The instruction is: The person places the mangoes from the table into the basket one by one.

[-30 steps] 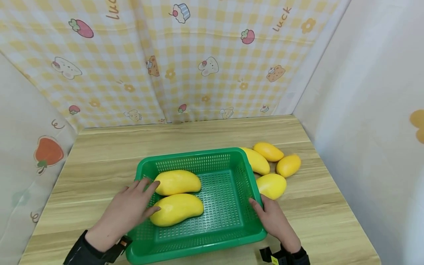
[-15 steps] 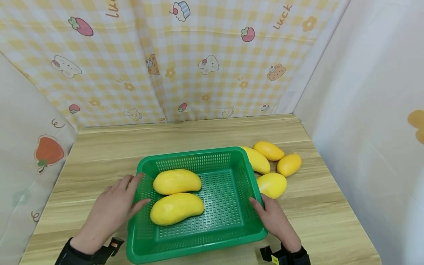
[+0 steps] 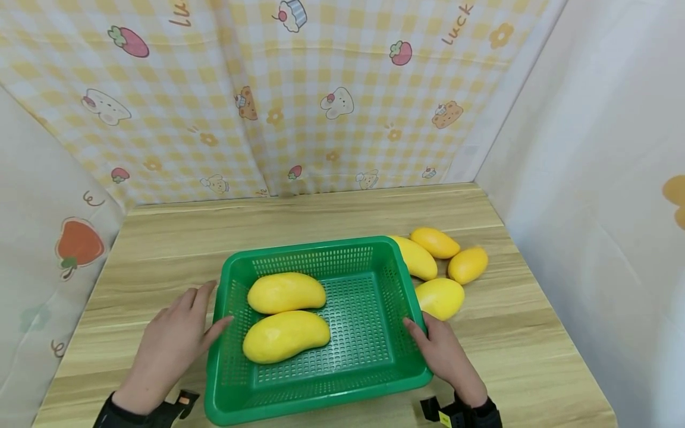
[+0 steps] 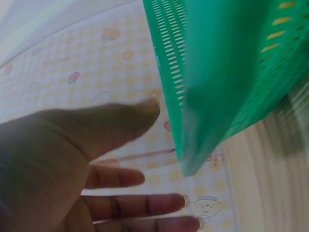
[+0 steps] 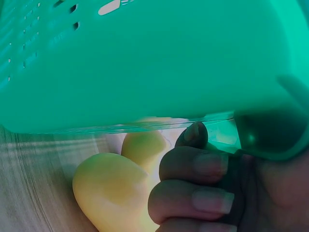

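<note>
A green plastic basket (image 3: 316,403) with slotted walls stands on the table. Inside, on its left side, lie two yellow mangoes, a far one (image 3: 286,293) and a near one (image 3: 286,337). My left hand (image 3: 170,345) is beside the basket's left rim, its thumb reaching over the edge in the head view. In the left wrist view its fingers (image 4: 140,205) are extended, holding nothing. At the basket's right rim, my right hand (image 3: 443,352) grips the edge with the thumb inside. The right wrist view shows its fingers (image 5: 188,198) curled beneath the rim.
Several more mangoes lie right of the basket: a long one (image 3: 418,259), a rounder one (image 3: 440,299) close to the right hand, and smaller ones (image 3: 467,266) farther right. A checked curtain (image 3: 299,119) hangs behind the wooden table (image 3: 535,356).
My left hand has moved left, away from the two mangoes in the basket, to the basket's left rim. The right hand and the basket have stayed in place.
</note>
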